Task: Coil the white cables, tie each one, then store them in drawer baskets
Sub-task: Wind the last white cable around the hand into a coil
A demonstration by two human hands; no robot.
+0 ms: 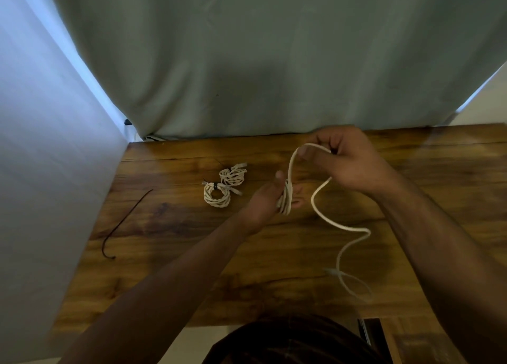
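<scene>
My left hand (270,197) grips a partly wound coil of white cable (285,201) above the middle of the wooden table (192,254). From the coil the cable rises in a loop to my right hand (345,160), which pinches it higher up. The loose tail (340,226) snakes down across the table to a small loop near the front edge. Two finished white coils lie left of my hands: one (216,196) bound with a dark tie, the other (233,175) just behind it.
A thin dark tie (123,223) lies curved on the table's left side. A grey curtain (260,61) hangs behind the table. A dark gap beside a wooden panel (370,333) shows below the front edge at right.
</scene>
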